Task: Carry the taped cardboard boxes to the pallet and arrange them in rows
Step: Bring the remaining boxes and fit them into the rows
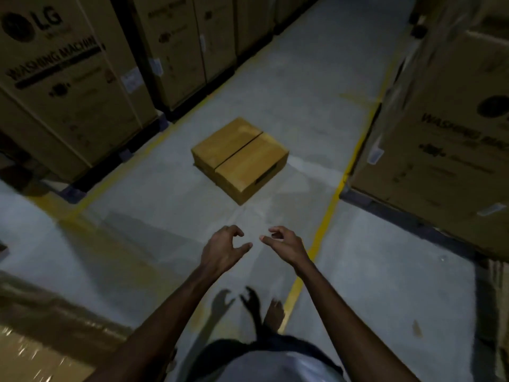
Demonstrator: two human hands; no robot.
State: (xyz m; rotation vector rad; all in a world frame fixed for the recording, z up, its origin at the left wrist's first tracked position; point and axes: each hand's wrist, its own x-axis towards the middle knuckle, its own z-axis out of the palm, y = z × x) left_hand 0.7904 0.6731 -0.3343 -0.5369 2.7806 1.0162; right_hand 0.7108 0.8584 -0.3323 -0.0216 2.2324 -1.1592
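Fingers (234, 230) loosely curled, grasping nothing: the left hand (223, 250) and right hand (285, 244) are held out over the concrete floor (316, 78); the cardboard box (239, 158) lies ahead, untouched, between yellow lines (327, 210) and washing-machine cartons (68, 92).

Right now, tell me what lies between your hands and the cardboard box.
Head view: only bare concrete floor separates the left hand, the right hand and the box.
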